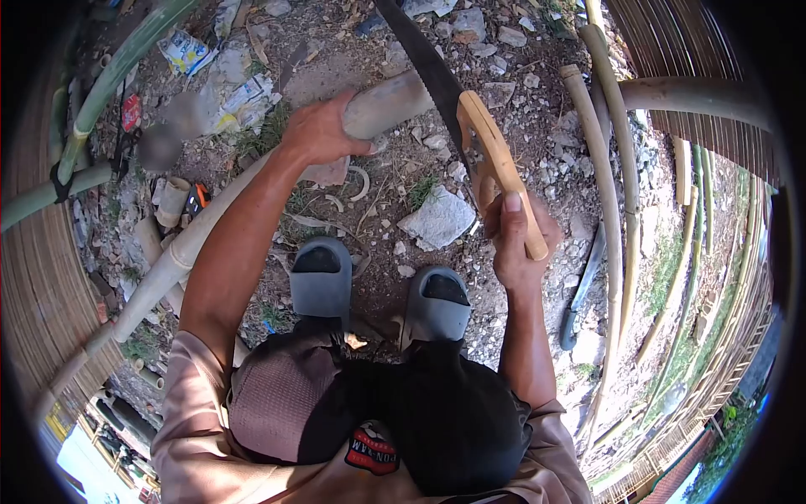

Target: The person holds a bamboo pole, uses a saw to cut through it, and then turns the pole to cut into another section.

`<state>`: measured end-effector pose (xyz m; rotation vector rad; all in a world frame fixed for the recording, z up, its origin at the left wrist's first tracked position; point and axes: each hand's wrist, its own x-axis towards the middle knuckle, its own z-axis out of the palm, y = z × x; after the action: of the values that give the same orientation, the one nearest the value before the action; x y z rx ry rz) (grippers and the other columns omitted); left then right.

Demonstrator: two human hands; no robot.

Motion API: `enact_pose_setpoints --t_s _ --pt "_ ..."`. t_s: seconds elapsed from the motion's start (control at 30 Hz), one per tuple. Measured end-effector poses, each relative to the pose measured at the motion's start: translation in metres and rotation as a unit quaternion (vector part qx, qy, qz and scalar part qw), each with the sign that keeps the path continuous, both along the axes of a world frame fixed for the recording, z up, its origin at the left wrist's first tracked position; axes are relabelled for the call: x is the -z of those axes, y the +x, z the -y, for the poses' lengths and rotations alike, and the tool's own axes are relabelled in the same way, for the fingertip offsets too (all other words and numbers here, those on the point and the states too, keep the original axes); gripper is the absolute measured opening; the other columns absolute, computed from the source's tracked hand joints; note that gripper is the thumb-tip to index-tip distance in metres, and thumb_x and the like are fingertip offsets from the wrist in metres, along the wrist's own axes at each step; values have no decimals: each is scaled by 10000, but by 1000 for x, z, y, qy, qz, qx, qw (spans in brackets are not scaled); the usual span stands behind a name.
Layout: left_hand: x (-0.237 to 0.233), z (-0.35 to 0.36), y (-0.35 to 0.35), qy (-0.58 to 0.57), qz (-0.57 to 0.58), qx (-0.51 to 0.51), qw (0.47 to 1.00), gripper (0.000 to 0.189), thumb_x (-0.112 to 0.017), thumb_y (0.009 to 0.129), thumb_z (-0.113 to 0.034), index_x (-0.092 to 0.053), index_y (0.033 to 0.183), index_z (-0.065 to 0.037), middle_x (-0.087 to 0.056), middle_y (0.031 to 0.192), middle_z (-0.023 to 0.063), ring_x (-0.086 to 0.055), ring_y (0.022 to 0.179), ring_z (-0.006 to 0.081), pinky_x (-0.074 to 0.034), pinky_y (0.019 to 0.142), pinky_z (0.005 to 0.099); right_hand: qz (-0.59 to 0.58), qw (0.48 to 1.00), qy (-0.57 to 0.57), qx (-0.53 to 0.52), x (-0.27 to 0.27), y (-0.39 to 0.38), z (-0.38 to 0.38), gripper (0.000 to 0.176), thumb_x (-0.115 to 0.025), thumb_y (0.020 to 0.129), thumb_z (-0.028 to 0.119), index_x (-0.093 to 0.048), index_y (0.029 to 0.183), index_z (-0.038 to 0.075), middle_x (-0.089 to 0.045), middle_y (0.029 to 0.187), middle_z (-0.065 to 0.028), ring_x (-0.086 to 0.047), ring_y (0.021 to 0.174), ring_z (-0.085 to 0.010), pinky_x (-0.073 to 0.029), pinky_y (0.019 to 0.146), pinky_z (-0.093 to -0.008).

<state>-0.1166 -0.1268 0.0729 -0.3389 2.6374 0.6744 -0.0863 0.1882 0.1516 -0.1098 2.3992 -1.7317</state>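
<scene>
A thick bamboo pole runs from the lower left up to the middle of the view. My left hand is closed around it near its upper end, thumb towards me. In my right hand is a handsaw, gripped by its light wooden handle. Its dark toothed blade slants up and to the left, overlapping the bamboo's end in this view. The far tip of the blade leaves the top of the frame. Below the handle, a pale rock lies on the ground.
My feet in grey slides stand on stony ground. To the right lie bamboo poles and a machete-like blade with a dark handle. On the left are an orange-and-black object, litter and a green bamboo frame.
</scene>
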Motion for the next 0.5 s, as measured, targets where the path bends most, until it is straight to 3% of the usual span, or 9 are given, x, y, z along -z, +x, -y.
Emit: enact_pose_setpoints --t_s 0.2,0.3,0.37,0.43,0.5 --pt "14 23 -3 53 -13 7 998 1014 -836 673 -695 -547 1465 -131 -704 1264 214 -683 1169 362 -520 1019 459 -7 1000 6 -13 1 -5 5 413 -615 1042 333 -660 792 6 -586 622 -1 -535 579 -68 -423 525 -271" --pt "20 41 -7 237 21 -74 969 1048 -631 759 -881 -549 1481 -126 -631 1395 219 -599 1307 378 -454 1121 467 0 1000 9 -13 -1 -8 13 428 -605 1048 354 -656 800 8 -582 627 3 -529 584 -66 -419 529 -265" --pt "42 50 -2 202 -12 -91 975 1055 -590 768 -901 -554 1474 -118 -627 1398 226 -598 1308 384 -451 1119 472 5 1000 1 -6 -3 -10 16 440 -586 1058 361 -647 794 15 -583 625 2 -537 580 -69 -418 527 -261" --pt "32 48 -1 167 -46 -109 979 1064 -549 777 -920 -558 1467 -110 -624 1401 234 -597 1308 390 -449 1118 478 0 1000 -3 -16 -5 -9 13 437 -577 1064 353 -644 791 18 -585 626 -2 -542 574 -74 -420 525 -263" --pt "20 37 8 134 -43 -52 989 1056 -452 829 -922 -546 1468 -86 -621 1398 247 -598 1306 398 -450 1113 496 -1 1000 -4 -27 -5 -4 7 435 -568 1069 344 -641 788 21 -586 628 -6 -546 569 -79 -422 523 -264"
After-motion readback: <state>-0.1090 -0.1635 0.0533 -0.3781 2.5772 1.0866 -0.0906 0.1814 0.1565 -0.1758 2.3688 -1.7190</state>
